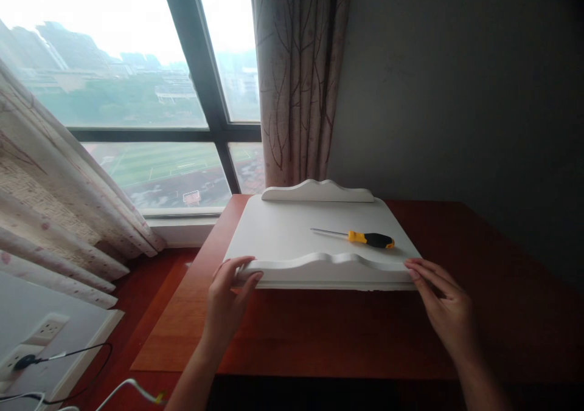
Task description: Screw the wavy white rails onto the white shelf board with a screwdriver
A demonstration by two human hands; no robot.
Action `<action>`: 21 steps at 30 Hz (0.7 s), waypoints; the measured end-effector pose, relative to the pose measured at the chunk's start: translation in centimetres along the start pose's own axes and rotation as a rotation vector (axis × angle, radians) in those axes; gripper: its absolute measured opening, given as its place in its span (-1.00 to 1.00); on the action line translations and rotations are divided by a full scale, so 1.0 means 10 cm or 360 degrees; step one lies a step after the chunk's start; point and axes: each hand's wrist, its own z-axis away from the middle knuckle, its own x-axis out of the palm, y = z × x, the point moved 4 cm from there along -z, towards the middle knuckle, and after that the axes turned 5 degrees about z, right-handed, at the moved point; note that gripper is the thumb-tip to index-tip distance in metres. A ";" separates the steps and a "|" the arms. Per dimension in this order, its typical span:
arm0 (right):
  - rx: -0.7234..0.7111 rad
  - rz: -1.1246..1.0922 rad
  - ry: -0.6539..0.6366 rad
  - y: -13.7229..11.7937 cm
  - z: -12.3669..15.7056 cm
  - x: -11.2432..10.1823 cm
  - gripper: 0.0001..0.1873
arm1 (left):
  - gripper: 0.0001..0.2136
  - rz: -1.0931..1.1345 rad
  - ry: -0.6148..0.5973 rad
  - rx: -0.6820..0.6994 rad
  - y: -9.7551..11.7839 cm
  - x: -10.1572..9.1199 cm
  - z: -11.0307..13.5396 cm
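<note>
A white flat panel with rounded far corners lies on the reddish-brown table. Along its near edge stands a wavy-topped white board; a similar wavy board stands along the far edge. My left hand grips the near board's left end, thumb in front and fingers over the back. At the opposite end, my right hand has its thumb and fingers closed on the board's right end. A screwdriver with a yellow and black handle rests on the panel, its shaft pointing left, touched by neither hand.
The reddish-brown table extends beneath and around the panel. A grey wall and a patterned curtain are behind it, with a window at the left. A plug and cables are at lower left.
</note>
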 end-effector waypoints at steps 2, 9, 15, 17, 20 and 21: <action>0.0058 0.0007 -0.0062 0.05 -0.05 -0.03 -0.69 | -0.72 0.0018 -0.0012 -0.0014 0.00 0.02 0.01; -0.0221 0.0346 -0.0423 -0.07 -0.76 0.14 -0.67 | -0.72 0.0020 -0.0011 -0.0010 0.02 0.05 0.00; -0.0402 0.0675 -0.1144 -0.31 -1.21 0.62 -0.68 | -0.75 0.0000 -0.0003 0.0008 0.03 0.06 0.00; -0.0378 0.0652 -0.1216 -0.38 -1.24 0.70 -0.77 | -0.75 -0.0001 -0.0008 0.0006 0.03 0.07 0.01; -0.0303 0.0484 -0.1207 -0.48 -1.22 0.81 -0.77 | -0.75 0.0004 -0.0001 0.0010 0.04 0.07 0.01; -0.0284 0.0449 -0.1200 -0.50 -1.20 0.84 -0.72 | -0.75 0.0008 0.0003 0.0017 0.04 0.08 0.01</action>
